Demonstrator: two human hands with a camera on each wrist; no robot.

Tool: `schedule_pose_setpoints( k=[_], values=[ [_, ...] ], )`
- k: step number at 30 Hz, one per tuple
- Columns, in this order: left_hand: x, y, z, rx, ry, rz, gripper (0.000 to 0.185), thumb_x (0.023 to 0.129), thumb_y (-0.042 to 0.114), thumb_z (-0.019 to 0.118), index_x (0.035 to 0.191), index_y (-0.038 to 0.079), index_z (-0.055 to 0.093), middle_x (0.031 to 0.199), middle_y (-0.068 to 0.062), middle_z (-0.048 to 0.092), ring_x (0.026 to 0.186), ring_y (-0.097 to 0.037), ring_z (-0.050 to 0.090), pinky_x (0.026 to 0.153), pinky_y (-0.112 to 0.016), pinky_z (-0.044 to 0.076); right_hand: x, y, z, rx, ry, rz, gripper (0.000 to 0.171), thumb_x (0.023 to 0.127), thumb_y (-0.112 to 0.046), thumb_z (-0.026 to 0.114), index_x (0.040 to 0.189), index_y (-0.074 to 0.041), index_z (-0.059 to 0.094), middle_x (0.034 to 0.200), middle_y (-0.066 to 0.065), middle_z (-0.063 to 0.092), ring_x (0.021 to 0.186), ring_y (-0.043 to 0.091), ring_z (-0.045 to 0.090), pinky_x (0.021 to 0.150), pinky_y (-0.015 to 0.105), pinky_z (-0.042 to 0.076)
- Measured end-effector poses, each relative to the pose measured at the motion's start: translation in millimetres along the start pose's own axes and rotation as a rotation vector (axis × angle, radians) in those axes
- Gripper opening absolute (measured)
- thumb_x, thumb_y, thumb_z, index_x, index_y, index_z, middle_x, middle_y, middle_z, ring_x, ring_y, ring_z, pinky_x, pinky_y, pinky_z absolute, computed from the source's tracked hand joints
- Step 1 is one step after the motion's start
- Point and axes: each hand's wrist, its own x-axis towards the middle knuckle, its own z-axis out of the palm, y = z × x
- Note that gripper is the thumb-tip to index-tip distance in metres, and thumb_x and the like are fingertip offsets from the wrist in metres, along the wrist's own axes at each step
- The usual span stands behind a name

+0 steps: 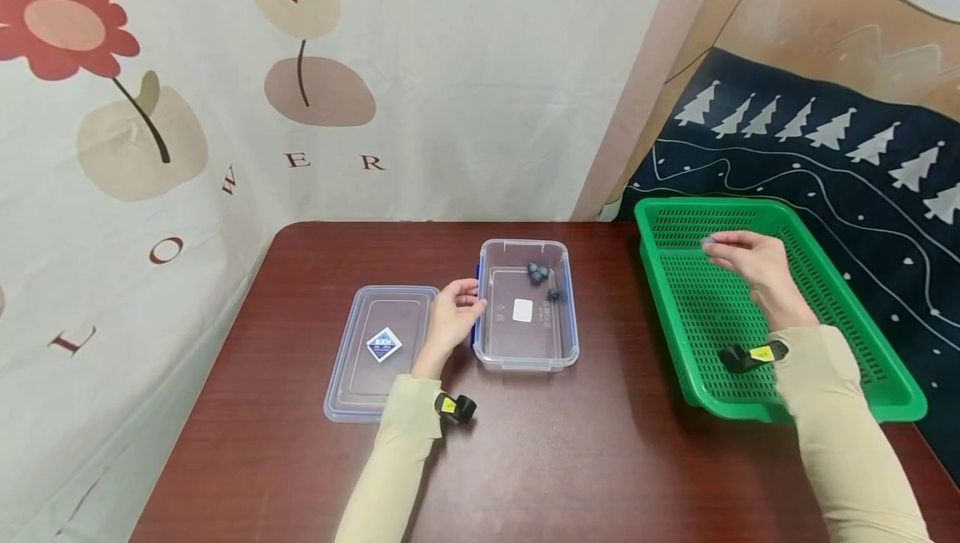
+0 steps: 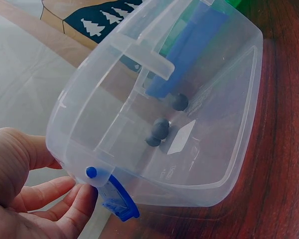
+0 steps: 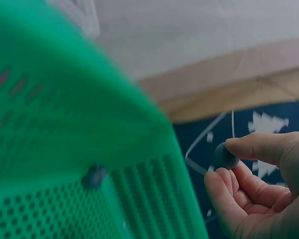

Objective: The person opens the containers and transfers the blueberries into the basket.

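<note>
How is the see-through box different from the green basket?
The clear box has smooth solid walls; the green basket is full of little holes. The box looks smaller than the basket. The box holds several dark balls, steadied by the left hand; over the basket, the right hand pinches one ball. Both are open, rectangular and sit on the brown table.

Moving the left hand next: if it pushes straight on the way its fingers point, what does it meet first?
The left hand already rests against the side of the clear container, by its blue latch. Pushing on would press that wall at once, likely sliding the container toward the green basket.
</note>
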Motion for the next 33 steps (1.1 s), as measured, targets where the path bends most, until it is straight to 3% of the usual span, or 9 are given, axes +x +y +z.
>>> schedule_pose_setpoints(
  k=[5, 12, 16, 21, 25, 30, 33],
  values=[
    [0.1, -0.5, 0.0, 0.001, 0.002, 0.008, 0.030, 0.078, -0.004, 0.065, 0.107, -0.010, 0.061, 0.096, -0.022, 0.064, 0.085, -0.031, 0.063, 0.074, -0.033, 0.057, 2.2, 13.3, -13.6, -0.035, 0.039, 0.074, 0.012, 0.082, -0.018, 0.072, 0.090, -0.018, 0.063, 0.076, -0.018, 0.062, 0.071, -0.002, 0.064, 0.068, 0.016, 0.054],
    [-0.3, -0.3, 0.6, -0.013, -0.002, 0.000, 0.031, 0.078, -0.005, 0.065, 0.108, -0.010, 0.061, 0.098, -0.023, 0.064, 0.086, -0.032, 0.063, 0.076, -0.035, 0.056, 8.1, 27.2, -19.7, -0.017, 0.121, 0.144, 0.014, 0.082, -0.016, 0.072, 0.092, -0.015, 0.062, 0.078, -0.015, 0.058, 0.070, -0.002, 0.063, 0.072, 0.018, 0.055],
    [-0.6, -0.2, 0.7, -0.013, -0.003, -0.002, 0.031, 0.078, -0.005, 0.065, 0.108, -0.010, 0.061, 0.098, -0.022, 0.063, 0.086, -0.031, 0.063, 0.075, -0.035, 0.056, 7.3, 27.5, -19.2, 0.006, 0.112, 0.154, 0.010, 0.083, -0.015, 0.070, 0.088, -0.019, 0.062, 0.082, -0.014, 0.055, 0.070, -0.003, 0.063, 0.073, 0.017, 0.054],
    [-0.4, 0.3, 0.4, -0.018, 0.003, 0.000, 0.031, 0.078, -0.005, 0.065, 0.108, -0.010, 0.061, 0.097, -0.022, 0.063, 0.086, -0.031, 0.062, 0.075, -0.035, 0.056, 9.0, 25.4, -13.7, 0.015, 0.127, 0.104, 0.012, 0.081, -0.017, 0.074, 0.090, -0.020, 0.067, 0.086, -0.013, 0.057, 0.074, -0.002, 0.063, 0.075, 0.017, 0.054],
    [0.1, -0.3, 0.6, -0.019, 0.003, -0.002, 0.031, 0.078, -0.004, 0.065, 0.108, -0.009, 0.061, 0.098, -0.022, 0.063, 0.087, -0.031, 0.063, 0.076, -0.034, 0.056, 5.8, 15.1, 3.5, 0.012, 0.099, 0.031, 0.013, 0.081, -0.016, 0.074, 0.091, -0.020, 0.067, 0.086, -0.012, 0.059, 0.075, -0.001, 0.064, 0.073, 0.017, 0.054],
    [0.4, -0.6, 1.2, -0.011, 0.001, -0.006, 0.031, 0.078, -0.004, 0.065, 0.109, -0.009, 0.061, 0.098, -0.021, 0.064, 0.087, -0.031, 0.063, 0.076, -0.034, 0.056, -2.1, -5.2, 34.7, 0.095, -0.005, -0.062, 0.018, 0.082, -0.004, 0.069, 0.078, -0.022, 0.068, 0.076, -0.012, 0.065, 0.068, -0.001, 0.064, 0.067, 0.014, 0.054],
    [0.3, -0.3, 1.4, -0.012, -0.001, -0.013, 0.031, 0.078, -0.004, 0.065, 0.109, -0.009, 0.061, 0.099, -0.022, 0.064, 0.088, -0.032, 0.063, 0.077, -0.035, 0.056, -3.2, -13.0, 53.5, 0.059, -0.043, -0.096, 0.018, 0.084, -0.002, 0.066, 0.081, -0.020, 0.067, 0.073, -0.012, 0.065, 0.068, 0.000, 0.064, 0.067, 0.014, 0.054]
  ],
)
